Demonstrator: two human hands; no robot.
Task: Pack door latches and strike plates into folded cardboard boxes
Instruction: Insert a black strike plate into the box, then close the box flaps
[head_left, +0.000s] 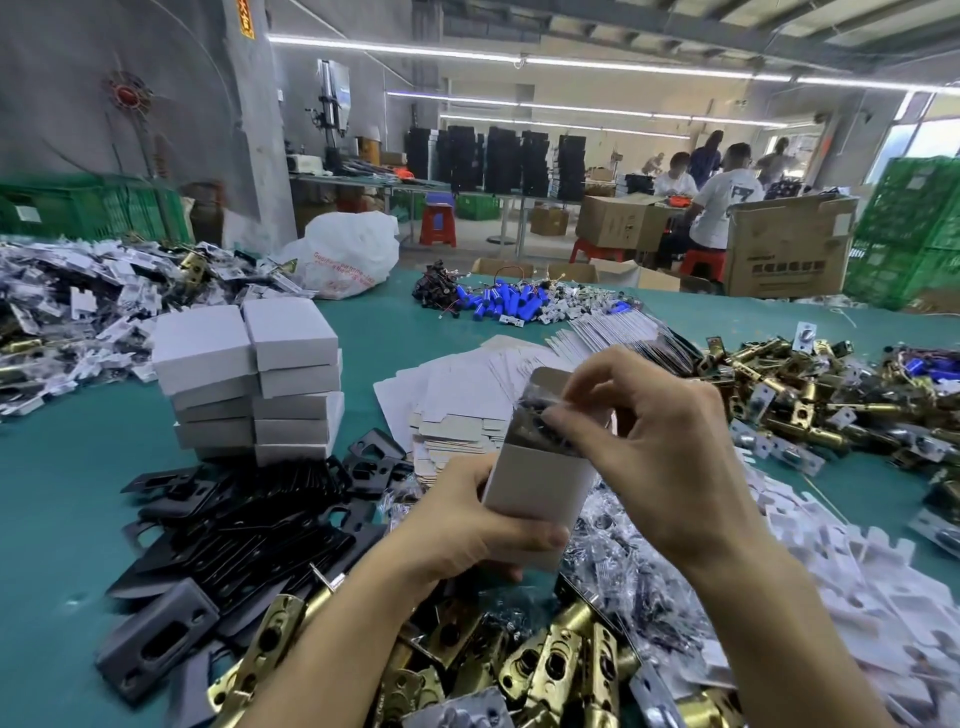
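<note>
- Gripping the box (540, 483) with the left hand (467, 525), fingers and thumb curled round its lower half; held upright, leaning a little away, open end up, top flap (545, 379) standing behind the mouth.
- Pinching a clear bag (540, 415) of dark bits with the right hand (660, 441), fingertips closed on it right at the mouth of the box, partly in by the look of it.
- Long axis of the box running up from the left hand towards the right; straight down from the right fingertips into the box, so probably a short push along that axis, then the flap folded over.
- Right hand nearer the mouth, left only steadying.
- Left of the box: a stack of closed boxes (249, 379) and black plates (244, 525); behind it, flat cardboard (457, 395); below it, brass latches (561, 660); all on a green table cover (52, 493).
- Far behind the box: a workshop with seated people (722, 208), cartons (789, 249) and green crates (914, 228).
</note>
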